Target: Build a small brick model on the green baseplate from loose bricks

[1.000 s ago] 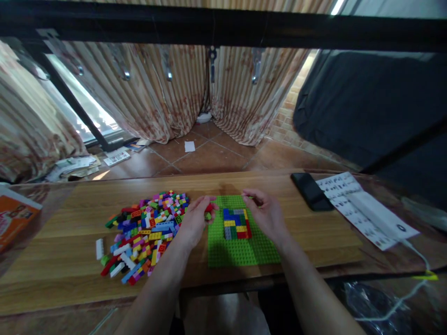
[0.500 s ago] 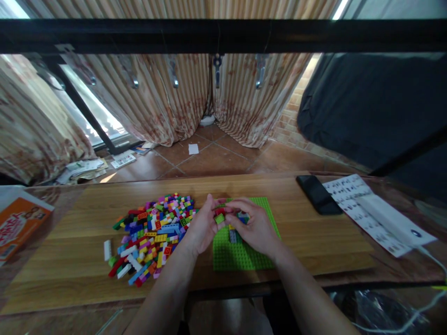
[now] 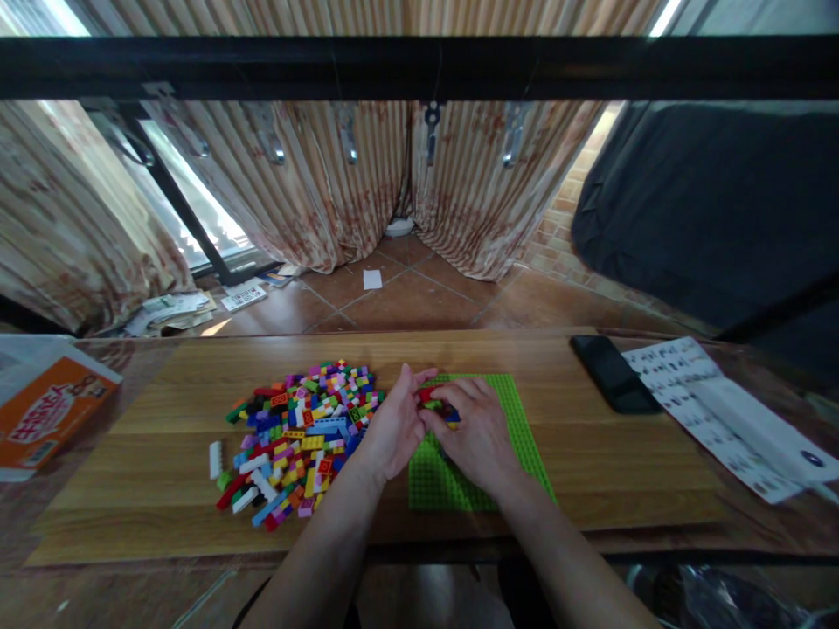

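Observation:
My left hand (image 3: 397,428) is at the left edge of the green baseplate (image 3: 481,485), palm turned inward and fingers stretched out, touching small bricks at its fingertips. Over the plate, my right hand (image 3: 477,428) curls in a pinch, thumb and fingers around a green brick (image 3: 433,404) and a red brick (image 3: 426,394) just behind it. Whether these two are joined is hidden. A bit of blue and yellow bricks (image 3: 452,418) shows under the right fingers; the rest of them is covered by that hand.
A heap of mixed bricks (image 3: 294,445) lies left on the wooden board (image 3: 150,489). On the right are a black phone (image 3: 614,374) and a folded printed sheet (image 3: 727,411). An orange and white box (image 3: 52,411) stands far left. A black bar (image 3: 419,70) crosses above.
My right hand has closed in over the red and green bricks beside my left hand, and covers more of the bricks on the plate. The view has shifted slightly left.

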`<state>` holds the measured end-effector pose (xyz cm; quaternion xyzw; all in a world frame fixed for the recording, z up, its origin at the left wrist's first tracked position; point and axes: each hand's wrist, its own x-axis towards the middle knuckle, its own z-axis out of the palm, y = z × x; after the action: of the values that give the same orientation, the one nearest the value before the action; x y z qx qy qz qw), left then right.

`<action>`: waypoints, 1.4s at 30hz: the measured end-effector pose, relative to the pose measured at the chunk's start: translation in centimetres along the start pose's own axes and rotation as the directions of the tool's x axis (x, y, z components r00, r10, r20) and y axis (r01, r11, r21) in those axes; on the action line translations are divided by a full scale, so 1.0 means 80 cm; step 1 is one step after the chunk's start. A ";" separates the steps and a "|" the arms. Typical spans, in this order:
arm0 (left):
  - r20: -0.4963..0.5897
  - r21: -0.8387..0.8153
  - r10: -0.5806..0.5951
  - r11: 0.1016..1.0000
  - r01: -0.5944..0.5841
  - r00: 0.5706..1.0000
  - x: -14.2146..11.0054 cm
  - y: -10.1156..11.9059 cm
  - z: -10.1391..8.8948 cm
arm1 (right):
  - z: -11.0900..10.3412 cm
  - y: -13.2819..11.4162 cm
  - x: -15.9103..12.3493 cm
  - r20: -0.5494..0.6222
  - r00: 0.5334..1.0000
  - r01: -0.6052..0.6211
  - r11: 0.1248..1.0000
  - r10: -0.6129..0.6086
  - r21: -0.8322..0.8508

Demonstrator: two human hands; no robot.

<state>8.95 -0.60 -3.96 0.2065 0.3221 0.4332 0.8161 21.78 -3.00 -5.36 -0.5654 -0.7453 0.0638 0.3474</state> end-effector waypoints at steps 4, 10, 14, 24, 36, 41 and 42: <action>0.001 -0.029 0.005 1.000 -0.005 1.000 0.001 -0.004 -0.001 | 0.002 0.005 -0.003 -0.012 0.999 0.032 0.999 -0.032 0.014; -0.002 -0.046 0.009 0.999 -0.009 1.000 0.003 -0.008 -0.002 | -0.001 0.009 -0.004 -0.065 0.998 0.009 0.994 -0.002 0.108; 0.017 -0.035 0.029 0.999 -0.028 0.999 0.007 -0.013 -0.008 | 0.003 0.008 -0.006 -0.066 0.998 0.017 0.993 -0.010 0.118; -0.029 -0.011 0.115 0.993 -0.115 0.993 0.009 -0.012 -0.025 | 0.015 0.002 -0.004 -0.057 0.998 0.035 0.996 -0.031 0.078; -0.016 -0.031 0.116 0.993 -0.116 0.993 0.000 -0.008 -0.029 | 0.025 0.006 -0.003 -0.060 0.993 0.101 0.995 -0.100 0.018; 0.004 -0.015 0.112 0.994 -0.112 0.994 0.003 -0.011 -0.032 | 0.027 0.007 -0.003 -0.010 0.993 0.115 0.993 -0.115 0.006; 0.005 -0.009 0.105 0.994 -0.105 0.994 0.002 -0.011 -0.032 | 0.027 0.006 -0.003 -0.005 0.993 0.118 0.993 -0.118 0.009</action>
<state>7.72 -0.77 -6.34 0.2208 0.3066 0.4764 0.7939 20.92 -2.42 -7.36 -0.5190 -0.7763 0.0454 0.3549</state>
